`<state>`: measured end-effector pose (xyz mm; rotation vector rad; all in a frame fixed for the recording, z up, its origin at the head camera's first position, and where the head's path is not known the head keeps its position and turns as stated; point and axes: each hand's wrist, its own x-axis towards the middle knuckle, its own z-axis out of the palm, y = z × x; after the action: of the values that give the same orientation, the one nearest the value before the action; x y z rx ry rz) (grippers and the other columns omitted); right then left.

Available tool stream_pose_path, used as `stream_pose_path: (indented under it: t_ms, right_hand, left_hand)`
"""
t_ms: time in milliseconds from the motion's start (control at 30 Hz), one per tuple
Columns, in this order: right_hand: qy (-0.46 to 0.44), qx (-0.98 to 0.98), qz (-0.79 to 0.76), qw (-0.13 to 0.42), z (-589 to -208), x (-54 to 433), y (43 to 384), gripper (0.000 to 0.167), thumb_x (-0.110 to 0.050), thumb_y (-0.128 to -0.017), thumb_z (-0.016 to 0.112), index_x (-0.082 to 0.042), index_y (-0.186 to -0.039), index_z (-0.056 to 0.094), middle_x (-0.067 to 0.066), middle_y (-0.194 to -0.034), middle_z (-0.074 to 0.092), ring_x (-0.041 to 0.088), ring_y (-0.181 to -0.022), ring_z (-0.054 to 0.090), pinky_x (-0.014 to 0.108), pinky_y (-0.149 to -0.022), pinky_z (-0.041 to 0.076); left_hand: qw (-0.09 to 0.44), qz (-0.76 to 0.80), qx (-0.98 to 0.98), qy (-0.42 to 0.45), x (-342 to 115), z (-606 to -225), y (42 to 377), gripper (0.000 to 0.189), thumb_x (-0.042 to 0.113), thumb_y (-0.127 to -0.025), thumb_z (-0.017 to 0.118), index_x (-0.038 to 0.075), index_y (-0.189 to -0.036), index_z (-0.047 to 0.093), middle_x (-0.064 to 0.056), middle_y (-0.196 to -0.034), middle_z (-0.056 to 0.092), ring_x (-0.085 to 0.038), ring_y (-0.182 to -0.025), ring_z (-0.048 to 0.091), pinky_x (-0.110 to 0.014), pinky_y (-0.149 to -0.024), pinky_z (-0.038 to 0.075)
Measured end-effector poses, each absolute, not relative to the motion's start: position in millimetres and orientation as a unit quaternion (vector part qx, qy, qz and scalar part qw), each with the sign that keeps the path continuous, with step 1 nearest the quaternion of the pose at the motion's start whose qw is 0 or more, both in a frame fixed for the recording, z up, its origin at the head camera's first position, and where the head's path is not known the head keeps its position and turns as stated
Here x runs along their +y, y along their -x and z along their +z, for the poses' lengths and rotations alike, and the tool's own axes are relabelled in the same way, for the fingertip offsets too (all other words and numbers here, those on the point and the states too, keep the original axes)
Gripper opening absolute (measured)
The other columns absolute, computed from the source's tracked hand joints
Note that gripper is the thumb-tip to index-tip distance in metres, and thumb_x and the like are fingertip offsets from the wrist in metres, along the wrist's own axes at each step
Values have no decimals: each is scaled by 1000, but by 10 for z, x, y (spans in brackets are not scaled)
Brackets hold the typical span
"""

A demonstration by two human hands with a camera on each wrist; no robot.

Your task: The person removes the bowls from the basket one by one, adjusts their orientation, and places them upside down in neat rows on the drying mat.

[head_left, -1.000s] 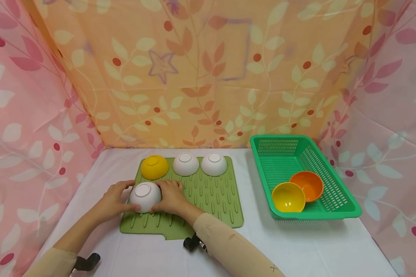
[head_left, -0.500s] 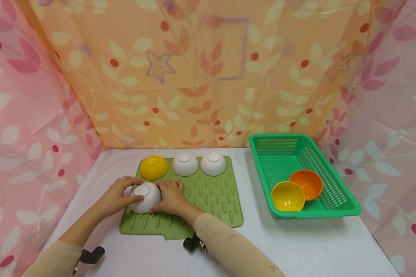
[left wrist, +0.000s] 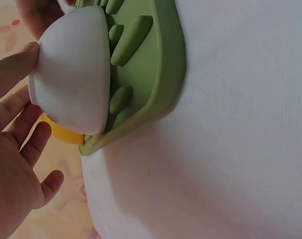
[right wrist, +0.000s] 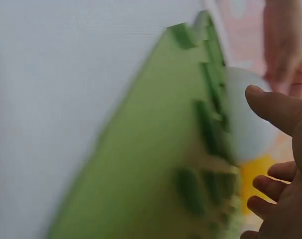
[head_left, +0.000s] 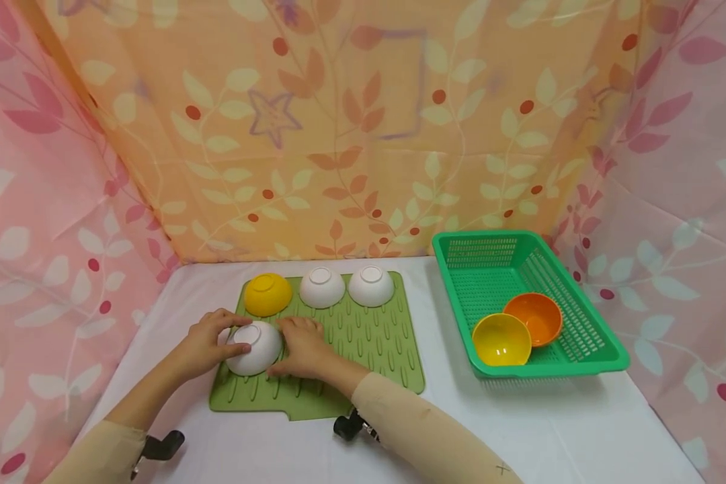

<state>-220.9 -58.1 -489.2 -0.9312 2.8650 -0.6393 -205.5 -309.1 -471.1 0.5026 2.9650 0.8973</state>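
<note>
An upturned white bowl (head_left: 257,353) sits at the left of the green ridged mat (head_left: 372,349), rim down. My left hand (head_left: 208,341) pinches it by its foot ring between thumb and fingers. The left wrist view has the thumb against the bowl (left wrist: 71,74), with the lower fingers of the hand (left wrist: 14,154) spread. At the bowl's right side is my right hand (head_left: 308,348), its fingers loosely bent around no object. In the right wrist view, a gap shows between this hand (right wrist: 285,149) and the bowl (right wrist: 248,114).
Along the mat's back edge stand an upturned yellow bowl (head_left: 268,294) and two upturned white bowls (head_left: 322,288). To the right, a green basket (head_left: 550,370) contains a yellow bowl (head_left: 501,339) and an orange bowl (head_left: 540,319). Patterned cloth (head_left: 339,134) hangs behind the white-covered table (head_left: 448,430).
My left hand has shifted from the bowl's side to its foot ring. My right hand has just let go and moved slightly right. The bowl has stayed on the mat.
</note>
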Motion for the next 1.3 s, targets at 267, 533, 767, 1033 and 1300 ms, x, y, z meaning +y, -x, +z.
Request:
stream_pose_path:
  t_ms: [267, 533, 767, 1033, 1300]
  right_hand:
    - [344, 921, -182, 11, -4136, 208, 2040, 89, -49, -84, 82, -13, -155, 43, 5, -154, 47, 25, -144, 39, 48, -121, 27]
    - [418, 885, -198, 56, -3353, 1445, 1909, 68, -43, -92, 76, -19, -150, 51, -3, -151, 51, 20, -143, 41, 50, -120, 29]
    - [352, 913, -200, 42, -3209, 2480, 1828, 60, -43, -92, 76, -28, -146, 55, -5, -150, 51, 24, -142, 41, 55, -112, 41]
    - [352, 922, -155, 33, -3460, 3252, 1984, 49, -28, -92, 79, -25, -138, 64, -7, -139, 62, 27, -133, 53, 60, -105, 45]
    - [359, 919, -127, 100, -3701, 3479, 2079, 63, -26, -88, 82, -29, -145, 58, -5, -147, 58, 35, -138, 46, 70, -111, 25]
  left_hand:
    - [6, 282, 947, -156, -3059, -4681, 2045, 55, 42, -84, 83, 14, -130, 69, -3, -108, 61, -35, -114, 51, -54, -90, 30]
    - [28, 309, 940, -139, -3067, -4724, 2051, 58, 45, -86, 81, 15, -133, 67, -7, -115, 59, -37, -118, 46, -58, -92, 30]
    - [23, 309, 940, -143, -3058, -4747, 2045, 57, 43, -86, 81, 14, -133, 67, -8, -115, 59, -36, -118, 47, -57, -90, 29]
    - [20, 312, 939, -143, -3075, -4774, 2037, 57, 44, -86, 81, 14, -133, 67, -7, -116, 59, -36, -118, 47, -63, -94, 29]
    - [16, 311, 940, -140, -3083, -4780, 2022, 58, 44, -86, 81, 15, -133, 67, -8, -117, 59, -37, -117, 47, -64, -94, 31]
